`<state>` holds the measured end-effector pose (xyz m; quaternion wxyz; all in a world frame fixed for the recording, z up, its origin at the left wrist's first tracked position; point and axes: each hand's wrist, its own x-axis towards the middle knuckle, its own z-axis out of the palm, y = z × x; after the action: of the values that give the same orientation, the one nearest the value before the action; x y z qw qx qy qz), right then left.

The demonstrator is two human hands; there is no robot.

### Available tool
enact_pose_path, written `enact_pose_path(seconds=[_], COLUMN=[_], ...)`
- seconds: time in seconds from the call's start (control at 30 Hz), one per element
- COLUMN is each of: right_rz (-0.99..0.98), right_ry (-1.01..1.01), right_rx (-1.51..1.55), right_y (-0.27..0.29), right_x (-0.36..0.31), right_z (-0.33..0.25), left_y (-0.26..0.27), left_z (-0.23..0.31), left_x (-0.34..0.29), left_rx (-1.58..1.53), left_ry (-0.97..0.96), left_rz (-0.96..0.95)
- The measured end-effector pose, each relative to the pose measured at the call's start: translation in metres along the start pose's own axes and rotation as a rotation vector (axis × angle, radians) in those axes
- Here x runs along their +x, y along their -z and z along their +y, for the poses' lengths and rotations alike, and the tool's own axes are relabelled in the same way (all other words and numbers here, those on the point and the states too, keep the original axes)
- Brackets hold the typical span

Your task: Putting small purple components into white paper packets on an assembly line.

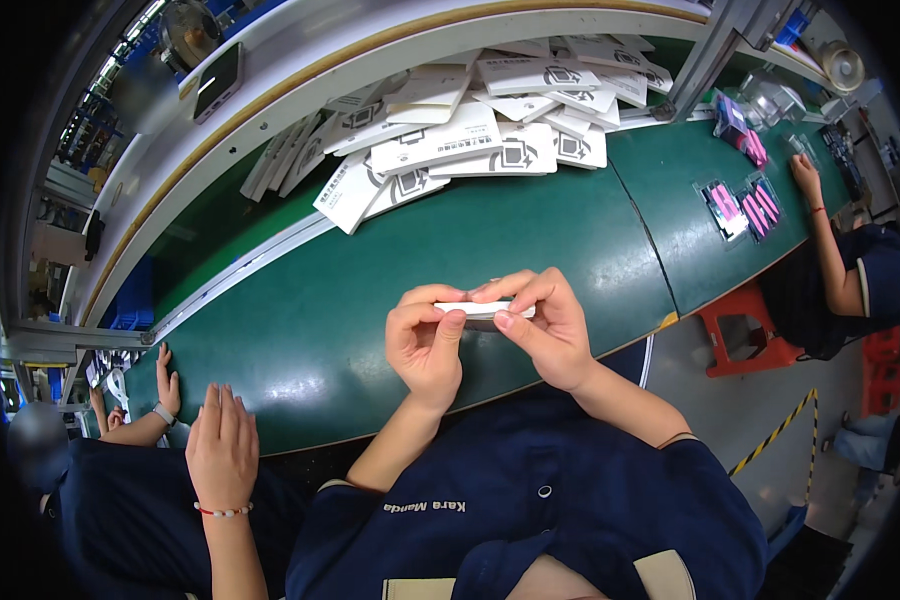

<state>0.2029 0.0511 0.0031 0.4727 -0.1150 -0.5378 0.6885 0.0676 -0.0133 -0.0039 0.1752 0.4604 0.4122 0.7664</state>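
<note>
Over the green worktable [300,320], close to its near edge, I hold a thin white box [475,310] seen nearly edge-on. My left hand [425,350] pinches its left end between thumb and fingers. At the other end, my right hand [555,335] is closed on it, thumb in front and fingers on top. The box's underside and far face are hidden. Beyond my hands lies a heaped pile of flat white boxes [435,140] with dark printed graphics, some overlapping and tilted.
A raised shelf [350,50] with a phone [219,82] runs behind the table. At left are a co-worker's hands, one on the table [168,388], one nearer me [224,450]. At right are pink-and-black pieces [740,210], another worker's hand [806,178] and a red stool [745,330].
</note>
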Motion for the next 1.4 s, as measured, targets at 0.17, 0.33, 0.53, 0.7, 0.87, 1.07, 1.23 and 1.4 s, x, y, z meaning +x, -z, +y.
enact_pose_path(seconds=[0.17,0.33,0.53,0.7,0.87,1.07,1.23,1.4], right_rz=[-0.095,-0.514,-0.279,-0.306,-0.711,0.306,0.477,0.309], right_ry=[0.509,0.602,0.291,0.188,0.004,0.076,-0.211,-0.212], right_rx=[-0.578,-0.764,-1.634,-1.920,-1.311,-1.599,-2.111,-2.098], right_y=[0.009,-0.010,0.041,0.074,0.082,0.248,0.318,0.282], right_x=[-0.011,-0.011,0.073,0.061,0.000,0.030,0.034,0.020], right_z=[0.033,0.009,0.014,0.012,-0.030,-0.072,-0.094,-0.062], left_y=[0.033,0.050,0.151,0.199,0.057,0.015,-0.003,0.011], left_z=[-0.007,0.020,0.035,0.039,0.020,0.010,0.026,0.032], left_x=[0.005,0.002,-0.005,-0.009,-0.022,-0.008,0.014,0.041], left_rx=[0.343,-0.306,0.343,0.674,1.332,1.131,0.922,0.555], left_ry=[-0.298,0.828,0.558,0.653,0.092,-0.038,0.126,0.241], left_rz=[-0.304,0.048,0.071,-0.238,-0.673,-0.976,-1.222,-0.990])
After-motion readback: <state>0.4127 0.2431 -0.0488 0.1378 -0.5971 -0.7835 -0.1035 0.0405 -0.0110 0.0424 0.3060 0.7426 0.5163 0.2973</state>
